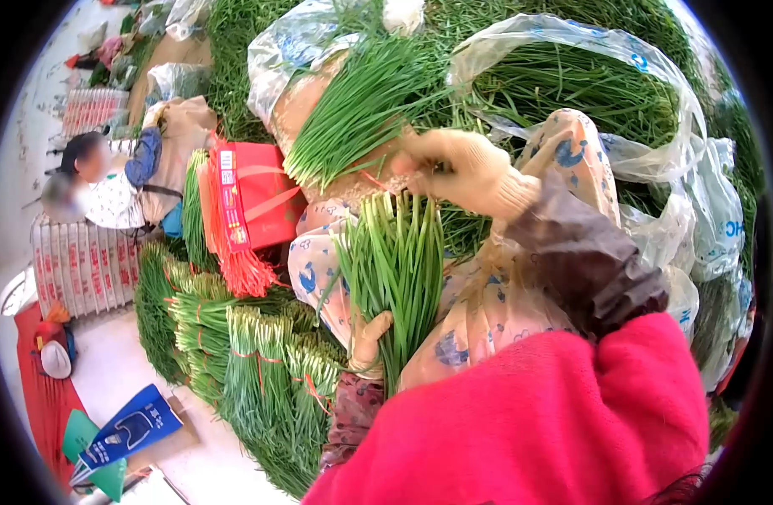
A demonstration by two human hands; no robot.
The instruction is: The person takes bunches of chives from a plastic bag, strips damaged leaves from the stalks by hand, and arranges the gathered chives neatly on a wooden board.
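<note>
A thick bunch of garlic chives [395, 269] stands upright over my lap, its pale cut ends at the top. My left hand [368, 343], in a beige glove, is wrapped round the lower part of this bunch. Just above the cut ends is my gloved right hand [462, 168], fingers curled together; whether anything is pinched in them I cannot make out. A small strip of red tie [372, 179] shows beside its fingertips. Behind it, a loose pile of chives [361, 109] lies slanted on a brown board [298, 101].
To the left sits a red packet [256, 194] with orange-red ties [243, 269]. Tied chive bundles [260, 362] are stacked below it. A clear plastic bag [690, 126] surrounds more chives at right. A person [109, 189] sits at far left near stacked white-and-red boxes [87, 265].
</note>
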